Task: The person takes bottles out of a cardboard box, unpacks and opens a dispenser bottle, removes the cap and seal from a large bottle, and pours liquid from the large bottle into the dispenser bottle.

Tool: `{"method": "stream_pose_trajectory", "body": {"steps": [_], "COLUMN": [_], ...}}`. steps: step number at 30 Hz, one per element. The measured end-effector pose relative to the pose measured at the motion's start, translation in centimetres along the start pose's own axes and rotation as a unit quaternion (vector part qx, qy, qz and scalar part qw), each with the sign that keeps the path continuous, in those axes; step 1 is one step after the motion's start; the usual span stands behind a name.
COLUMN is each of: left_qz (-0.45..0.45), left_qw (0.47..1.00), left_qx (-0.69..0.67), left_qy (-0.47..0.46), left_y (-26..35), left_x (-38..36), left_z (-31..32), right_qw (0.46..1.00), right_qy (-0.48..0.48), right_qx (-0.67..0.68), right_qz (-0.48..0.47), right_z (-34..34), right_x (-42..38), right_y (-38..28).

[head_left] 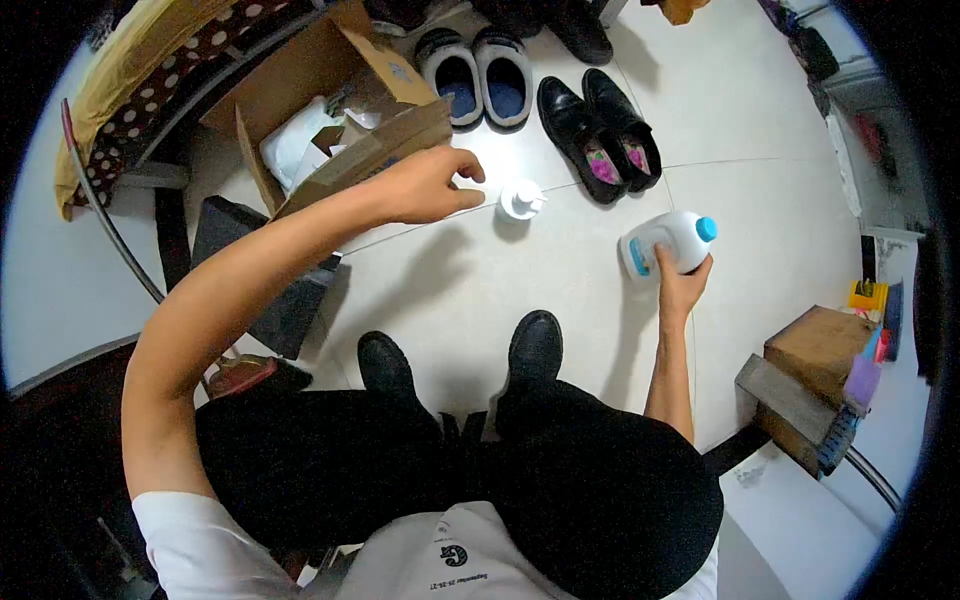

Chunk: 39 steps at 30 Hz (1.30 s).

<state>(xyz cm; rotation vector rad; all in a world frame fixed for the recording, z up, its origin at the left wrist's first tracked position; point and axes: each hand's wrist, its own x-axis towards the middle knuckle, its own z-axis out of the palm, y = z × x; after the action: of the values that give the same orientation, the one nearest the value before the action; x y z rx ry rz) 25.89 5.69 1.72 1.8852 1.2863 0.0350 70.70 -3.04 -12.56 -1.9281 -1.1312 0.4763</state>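
- Head view: "September" can be read on the shirt (405,555); words on the white jug's (676,235) blue label are too small to be read.
- The jug is gripped by the right hand (684,278); some fingers are hidden behind it.
- The left hand (432,186) is held with thumb and fingers apart, near a small white container (520,201).
- Beyond it, things are partly hidden by cardboard box (385,55) flaps.

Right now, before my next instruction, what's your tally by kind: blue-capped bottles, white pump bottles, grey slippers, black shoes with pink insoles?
Blue-capped bottle: 1, in the right hand
White pump bottle: 1
Grey slippers: 2
Black shoes with pink insoles: 2
Total: 6
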Motion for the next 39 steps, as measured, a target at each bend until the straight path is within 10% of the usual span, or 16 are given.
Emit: {"method": "stream_pose_trajectory", "body": {"steps": [8,12,17,24,39], "left_qz": [-0.038,-0.013,0.065,0.087,0.143], "left_qw": [0.997,0.997,0.994,0.948,0.960], "left_qx": [-0.026,0.060,0.046,-0.152,-0.018], "left_qy": [-0.058,-0.049,0.079,0.264,0.241], "left_y": [-0.9,-2.7,-6.3,-5.0,-0.9], "left_x": [0.8,2.3,7.6,9.3,7.1], "left_z": [2.0,3.6,10.3,17.3,12.6], "right_qw": [1.000,0.973,0.937,0.865,0.904], "right_qy": [-0.005,0.113,-0.108,-0.354,-0.333], "right_qx": [0.004,-0.008,-0.028,-0.126,-0.141], "right_qz": [0.012,-0.200,-0.331,-0.333,-0.228], "right_z": [0.6,-1.9,-0.2,8.9,6.8], "right_x": [-1.4,-2.3,-2.7,-3.8,-4.2], "right_y": [1.9,-4.3,-13.7,-17.8,-18.5]}}
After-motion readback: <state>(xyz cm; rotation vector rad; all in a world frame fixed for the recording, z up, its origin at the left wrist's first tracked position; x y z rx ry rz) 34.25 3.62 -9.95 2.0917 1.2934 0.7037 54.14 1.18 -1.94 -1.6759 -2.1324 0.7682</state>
